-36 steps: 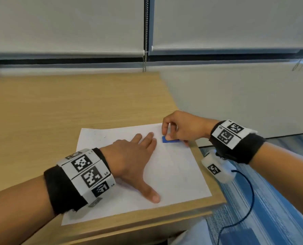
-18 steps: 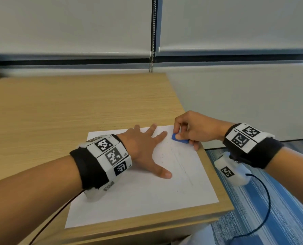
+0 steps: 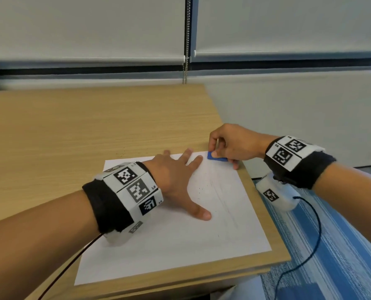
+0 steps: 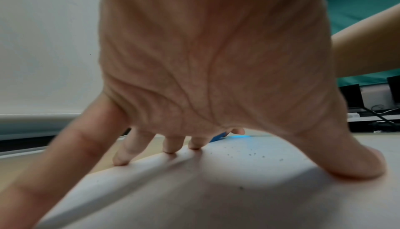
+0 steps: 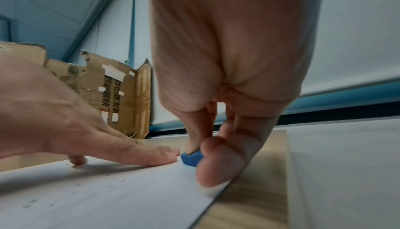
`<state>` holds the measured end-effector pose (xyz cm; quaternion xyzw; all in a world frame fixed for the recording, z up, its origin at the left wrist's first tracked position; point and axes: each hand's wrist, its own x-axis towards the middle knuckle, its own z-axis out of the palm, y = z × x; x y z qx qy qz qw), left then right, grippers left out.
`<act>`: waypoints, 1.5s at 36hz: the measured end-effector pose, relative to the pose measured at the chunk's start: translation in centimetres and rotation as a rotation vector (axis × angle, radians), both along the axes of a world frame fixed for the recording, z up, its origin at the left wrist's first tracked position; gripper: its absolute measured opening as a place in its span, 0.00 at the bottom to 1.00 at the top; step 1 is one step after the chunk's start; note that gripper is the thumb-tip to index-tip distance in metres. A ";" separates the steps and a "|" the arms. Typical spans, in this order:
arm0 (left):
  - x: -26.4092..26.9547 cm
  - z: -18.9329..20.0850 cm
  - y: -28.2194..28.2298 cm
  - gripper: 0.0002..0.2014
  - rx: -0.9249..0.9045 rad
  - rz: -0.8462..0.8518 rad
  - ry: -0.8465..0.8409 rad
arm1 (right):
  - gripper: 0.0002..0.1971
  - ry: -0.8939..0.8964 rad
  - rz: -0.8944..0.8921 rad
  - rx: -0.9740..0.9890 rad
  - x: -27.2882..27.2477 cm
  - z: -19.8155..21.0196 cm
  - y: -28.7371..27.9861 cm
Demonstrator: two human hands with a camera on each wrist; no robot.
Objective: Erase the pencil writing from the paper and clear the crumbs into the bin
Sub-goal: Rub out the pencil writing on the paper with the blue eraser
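A white sheet of paper (image 3: 175, 241) lies at the right end of the wooden desk (image 3: 93, 126), with faint pencil lines down its right part and small dark crumbs (image 3: 199, 189) on it. My left hand (image 3: 175, 180) presses flat on the sheet, fingers spread. The same hand (image 4: 194, 143) shows in the left wrist view with crumbs (image 4: 253, 154) in front of it. My right hand (image 3: 221, 148) pinches a small blue eraser (image 3: 216, 158) at the paper's far right corner. In the right wrist view the eraser (image 5: 191, 159) touches the paper (image 5: 108, 198) beside the left hand's fingertips (image 5: 164, 157).
The desk's right edge (image 3: 264, 213) runs close beside the paper, with blue carpet (image 3: 342, 256) below. A blind's bead chain (image 3: 187, 40) hangs at the back wall. A torn cardboard box (image 5: 116, 96) stands at the desk's far left. No bin is in view.
My left hand has slid up the sheet toward its far edge. The right hand stays at the far right corner with the eraser. The head view has shifted slightly.
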<state>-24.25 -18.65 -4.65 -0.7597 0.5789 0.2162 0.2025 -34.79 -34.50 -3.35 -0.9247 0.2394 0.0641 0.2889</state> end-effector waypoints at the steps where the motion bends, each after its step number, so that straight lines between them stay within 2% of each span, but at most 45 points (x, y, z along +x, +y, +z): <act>1: 0.0 0.0 0.0 0.68 -0.002 -0.001 -0.002 | 0.02 -0.018 -0.015 -0.011 0.1 -0.1 -0.1; 4: 0.0 -0.1 0.0 0.68 -0.001 0.000 -0.005 | 0.01 -0.026 0.020 0.025 -0.2 -0.3 0.1; 8: 0.1 -0.3 -0.2 0.69 -0.001 0.010 0.003 | 0.02 0.059 0.121 0.088 -0.5 0.0 0.5; 13: 0.1 -0.5 -0.2 0.68 -0.016 0.001 -0.007 | 0.01 -0.047 0.017 0.006 0.0 -0.2 -0.1; 15: 0.1 -0.4 -0.2 0.68 -0.015 0.005 -0.001 | 0.00 -0.056 0.057 0.058 -0.4 -0.2 0.4; 19: 0.0 -0.3 -0.1 0.69 -0.015 0.010 0.008 | 0.02 0.033 0.170 0.118 -0.7 0.1 0.9; 24: 0.0 -0.2 0.0 0.68 -0.008 0.004 -0.003 | 0.01 -0.083 0.030 0.033 -0.2 -0.5 0.4; 26: 0.0 -0.1 0.0 0.68 -0.010 0.006 0.004 | 0.01 -0.076 0.050 0.082 -0.9 -0.6 0.8; 30: -0.2 0.1 0.0 0.67 0.003 0.005 -0.008 | 0.01 0.055 0.189 0.154 -1.9 0.0 1.9; 34: -0.2 0.1 0.0 0.68 0.007 0.010 -0.002 | 0.01 -0.053 0.102 0.053 -1.2 0.0 1.9; 36: -0.2 0.2 0.0 0.68 0.003 0.008 -0.005 | 0.01 -0.087 0.066 0.070 -1.4 -0.2 2.0; 39: -0.4 0.3 -0.1 0.67 0.011 0.008 -0.014 | 0.02 0.020 0.140 0.196 -2.7 -0.2 2.4; 41: -0.4 0.3 -0.1 0.68 0.015 0.011 -0.017 | 0.01 0.088 0.191 0.212 -3.1 0.2 2.7; 46: -0.1 0.0 0.1 0.68 0.005 0.011 -0.001 | 0.02 -0.080 0.078 0.051 -2.2 -0.1 2.8; 48: -0.1 0.0 0.1 0.68 0.005 0.012 -0.005 | 0.02 -0.112 0.062 0.074 -2.5 -0.3 3.0; 52: -0.2 0.1 -0.1 0.68 0.014 0.013 -0.021 | 0.02 0.046 0.191 0.239 -4.1 0.0 3.7; 54: -0.3 0.1 -0.1 0.68 0.022 0.014 -0.020 | 0.01 0.079 0.212 0.219 -4.0 0.3 3.7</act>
